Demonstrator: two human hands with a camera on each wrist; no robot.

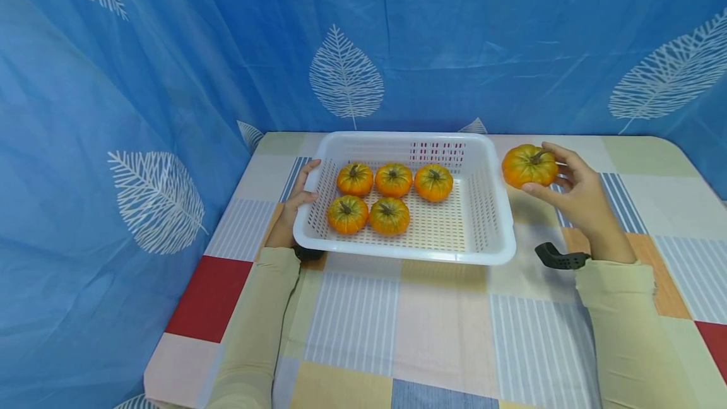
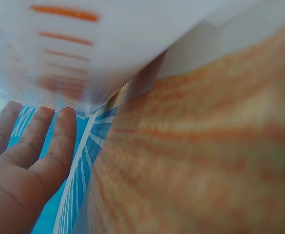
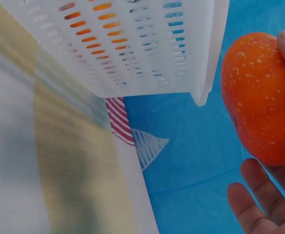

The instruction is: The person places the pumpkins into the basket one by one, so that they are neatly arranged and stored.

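A small orange pumpkin [image 1: 528, 166] with a brownish stem is in my right hand [image 1: 585, 197], held between thumb and fingers just off the basket's right side. In the right wrist view the smooth orange underside of the pumpkin [image 3: 261, 100] shows, raised above the table. My left hand [image 1: 289, 213] is at the left side of the white plastic basket [image 1: 437, 256], thumb and fingertips at its rim. From the left wrist, the fingers [image 2: 54, 151] look nearly straight beside the basket wall [image 2: 123, 29]. Several similar pumpkins [image 1: 393, 180] sit inside, three behind and two in front.
The basket's slotted floor [image 1: 443, 226] shows bare at its right front. Under it lies a patchwork-patterned tablecloth [image 1: 352, 314]. A blue curtain [image 1: 431, 68] with white leaf prints hangs behind the table and along its left. Dark wrist bands [image 1: 562, 257] circle both wrists.
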